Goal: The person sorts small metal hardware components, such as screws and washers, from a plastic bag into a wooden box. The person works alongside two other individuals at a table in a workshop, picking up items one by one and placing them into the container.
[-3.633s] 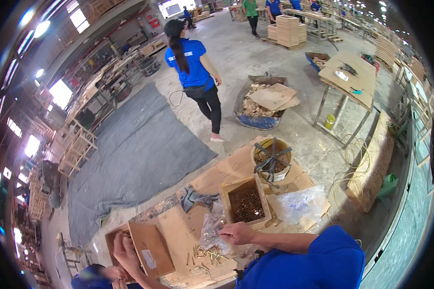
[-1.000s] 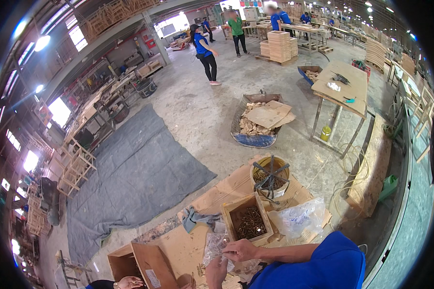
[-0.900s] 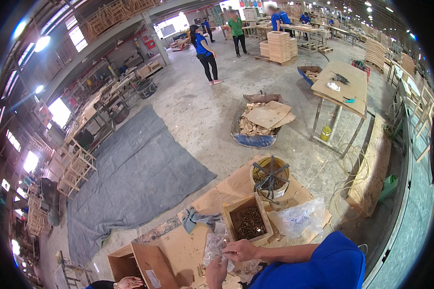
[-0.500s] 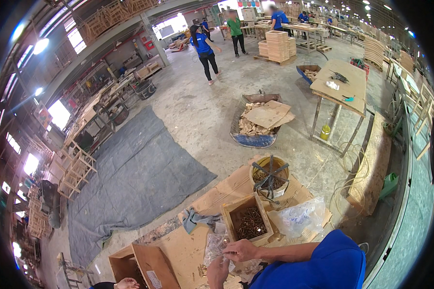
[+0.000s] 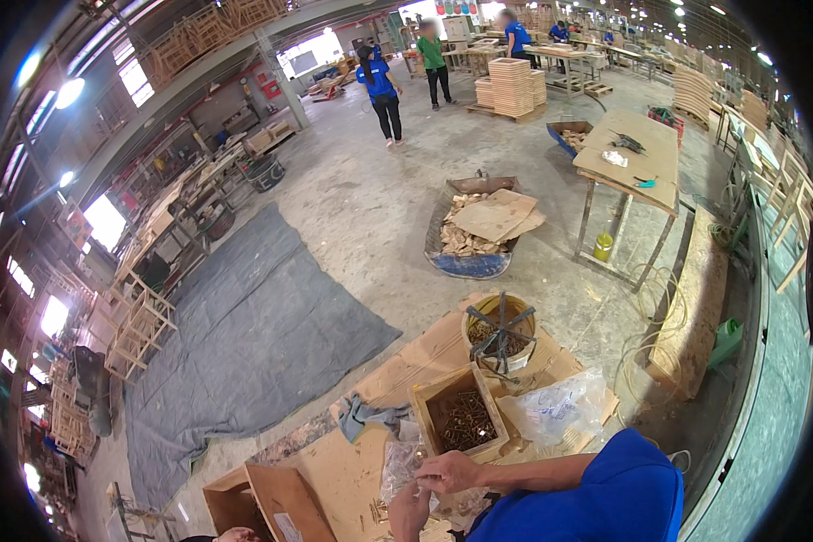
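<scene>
My right hand (image 5: 449,471) reaches in from the lower right below a blue sleeve, its fingers pinched together. Close against it, my left hand (image 5: 408,511) rises from the lower edge, fingers curled. Whatever lies between the fingertips is too small to make out. A clear plastic bag (image 5: 399,465) lies crumpled beside and partly behind both hands. Just beyond them, a square wooden box (image 5: 422,414) holds many brown metal screws (image 5: 465,423). Loose screws (image 5: 377,512) are scattered on the cardboard (image 5: 334,470) left of my left hand.
A bucket (image 5: 520,362) with dark straps across its top holds more screws. Another clear bag (image 5: 565,411) lies right of the box, a grey cloth (image 5: 366,415) left. A co-worker's hand (image 5: 239,535) is beside a brown wooden box (image 5: 289,497). Beyond are a scrap cart (image 5: 479,264) and table (image 5: 637,144).
The view has shifted slightly. My hands stay together, almost unmoved. The co-worker's hand at lower left has dropped a little. A distant person in blue has lowered an arm and turned.
</scene>
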`<state>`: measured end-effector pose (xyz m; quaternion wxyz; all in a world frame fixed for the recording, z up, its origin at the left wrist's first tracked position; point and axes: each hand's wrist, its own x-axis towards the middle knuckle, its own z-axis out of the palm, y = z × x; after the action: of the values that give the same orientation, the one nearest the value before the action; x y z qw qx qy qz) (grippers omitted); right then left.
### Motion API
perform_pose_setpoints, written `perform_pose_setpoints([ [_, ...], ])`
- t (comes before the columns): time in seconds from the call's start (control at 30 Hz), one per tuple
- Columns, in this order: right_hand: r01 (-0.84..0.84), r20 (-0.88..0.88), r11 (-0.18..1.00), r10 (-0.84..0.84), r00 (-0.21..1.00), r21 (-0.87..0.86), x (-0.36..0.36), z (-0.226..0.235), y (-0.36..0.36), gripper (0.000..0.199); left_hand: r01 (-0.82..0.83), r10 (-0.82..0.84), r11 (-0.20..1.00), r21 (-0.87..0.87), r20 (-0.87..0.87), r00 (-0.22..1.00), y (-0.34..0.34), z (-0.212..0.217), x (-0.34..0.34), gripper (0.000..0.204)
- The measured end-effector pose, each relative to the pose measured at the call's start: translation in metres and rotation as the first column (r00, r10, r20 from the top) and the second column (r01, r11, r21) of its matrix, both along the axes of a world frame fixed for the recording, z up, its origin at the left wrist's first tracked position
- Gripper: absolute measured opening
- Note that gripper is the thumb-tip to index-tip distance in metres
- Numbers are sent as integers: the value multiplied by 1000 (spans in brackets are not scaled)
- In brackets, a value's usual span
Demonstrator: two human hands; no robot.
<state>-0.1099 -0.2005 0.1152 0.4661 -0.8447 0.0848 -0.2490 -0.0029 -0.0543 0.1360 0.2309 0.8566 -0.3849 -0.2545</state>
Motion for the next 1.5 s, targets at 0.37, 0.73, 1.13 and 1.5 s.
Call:
perform_pose_setpoints([
  [0.37,21,20,1000,-21,1000,-1,1,1,1,19,-31,30,999,-20,-29,999,0,-3,-2,34],
  [0.73,6,46,1000,-6,999,6,0,4,0,20,-15,15,998,-60,-2,1000,4,-4,-2,32],
  [1.13,-2,31,1000,3,1000,-14,0,2,0,21,-38,38,999,3,-24,999,4,-3,-2,33],
  [1.5,1,14,1000,-1,1000,-3,-1,2,0,19,-24,25,999,-38,2,1000,4,-6,-3,34],
])
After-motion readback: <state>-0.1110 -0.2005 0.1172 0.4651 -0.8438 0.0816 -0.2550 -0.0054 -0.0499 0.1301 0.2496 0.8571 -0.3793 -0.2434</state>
